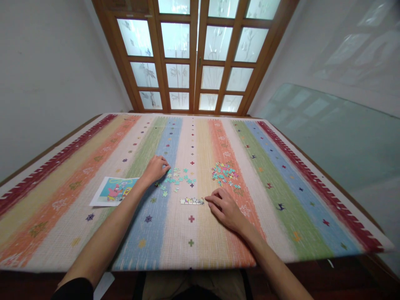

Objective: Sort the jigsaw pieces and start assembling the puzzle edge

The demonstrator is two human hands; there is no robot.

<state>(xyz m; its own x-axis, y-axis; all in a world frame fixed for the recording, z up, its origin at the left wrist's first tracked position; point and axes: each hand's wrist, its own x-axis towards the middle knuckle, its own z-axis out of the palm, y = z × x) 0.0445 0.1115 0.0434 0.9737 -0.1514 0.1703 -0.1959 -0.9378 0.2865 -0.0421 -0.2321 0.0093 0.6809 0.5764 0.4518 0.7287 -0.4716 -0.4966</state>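
Observation:
My left hand (157, 168) reaches to the left edge of a loose scatter of teal jigsaw pieces (177, 181). Its fingers are bent and drawn together at the tips; whatever they may pinch is too small to make out. Below the scatter lies a short joined strip of jigsaw pieces (191, 201), straight along its lower side. My right hand (225, 207) rests on the cloth, fingers reaching leftward and slightly apart, with the fingertips at the strip's right end. Above this hand is a denser pile of multicoloured jigsaw pieces (223, 173).
A printed cartoon picture (109, 192) lies at the left, partly covered by my left forearm. The striped tablecloth (175, 246) covers the large table, whose front edge is close to me. Glazed wooden doors (193, 62) stand behind it, and a glass panel (331, 133) leans at the right wall.

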